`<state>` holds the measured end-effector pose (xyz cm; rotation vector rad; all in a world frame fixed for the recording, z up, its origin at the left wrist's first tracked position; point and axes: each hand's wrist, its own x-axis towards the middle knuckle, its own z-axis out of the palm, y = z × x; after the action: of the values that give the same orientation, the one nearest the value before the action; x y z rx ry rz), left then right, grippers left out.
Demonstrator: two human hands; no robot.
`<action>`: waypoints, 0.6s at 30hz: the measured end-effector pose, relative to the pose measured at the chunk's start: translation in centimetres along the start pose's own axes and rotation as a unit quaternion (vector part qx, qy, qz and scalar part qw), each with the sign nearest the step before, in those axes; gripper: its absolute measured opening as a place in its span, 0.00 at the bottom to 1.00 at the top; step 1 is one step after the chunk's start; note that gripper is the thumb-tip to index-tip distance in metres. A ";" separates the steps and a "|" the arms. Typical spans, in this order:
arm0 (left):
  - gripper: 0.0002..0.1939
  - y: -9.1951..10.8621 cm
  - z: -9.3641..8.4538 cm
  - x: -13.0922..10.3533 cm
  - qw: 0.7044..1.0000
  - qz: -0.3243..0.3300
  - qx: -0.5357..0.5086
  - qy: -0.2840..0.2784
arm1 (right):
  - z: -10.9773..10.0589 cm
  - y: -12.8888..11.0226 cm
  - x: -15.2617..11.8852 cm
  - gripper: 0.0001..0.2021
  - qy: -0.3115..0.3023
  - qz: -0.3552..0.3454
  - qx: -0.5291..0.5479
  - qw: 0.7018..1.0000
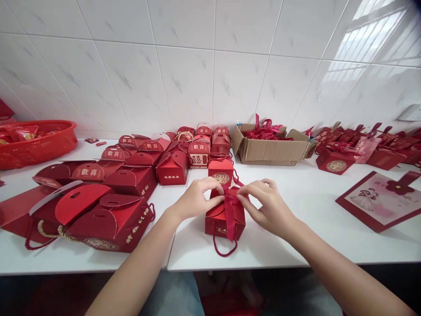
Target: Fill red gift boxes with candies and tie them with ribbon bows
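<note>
White table (296, 197), carton (268, 152) and red boxes (173, 167) beyond ribboned box (215, 223)

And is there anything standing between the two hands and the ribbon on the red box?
Nothing visible: the left hand and the right hand are both at the ribbon, atop the red box.

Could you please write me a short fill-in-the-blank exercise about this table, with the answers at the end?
1. The left hand and right hand hold the red ____ that hangs down the front of the gift box.
2. Loose ribbons fill an open box made of ____.
3. The plastic basket stands on the ____ side of the picture.
4. The gift box's cord handle is coloured ____.

Missing words: ribbon; cardboard; left; red.
</note>
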<state>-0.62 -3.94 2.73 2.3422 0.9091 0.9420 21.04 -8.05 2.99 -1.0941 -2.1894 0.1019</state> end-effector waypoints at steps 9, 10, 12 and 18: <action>0.03 0.4 0.6 -0.3 1.000 0.017 -0.001 0.024 | -0.6 1.2 3.0 0.15 -0.092 0.122 0.214 0.965; 0.03 0.4 0.7 -0.3 0.999 0.020 0.001 0.030 | -0.2 1.3 3.3 0.16 -0.108 0.124 0.240 0.957; 0.03 0.5 0.8 -0.3 0.999 0.024 0.006 0.039 | 0.5 1.5 3.7 0.15 -0.115 0.120 0.261 0.951; 0.04 0.4 0.7 -0.3 0.998 0.040 0.017 0.039 | 0.8 1.8 3.4 0.11 -0.088 0.090 0.263 0.957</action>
<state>-0.10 -4.51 2.38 2.4012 0.8716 1.0644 20.32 -4.25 3.56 -0.9927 -2.0281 0.8413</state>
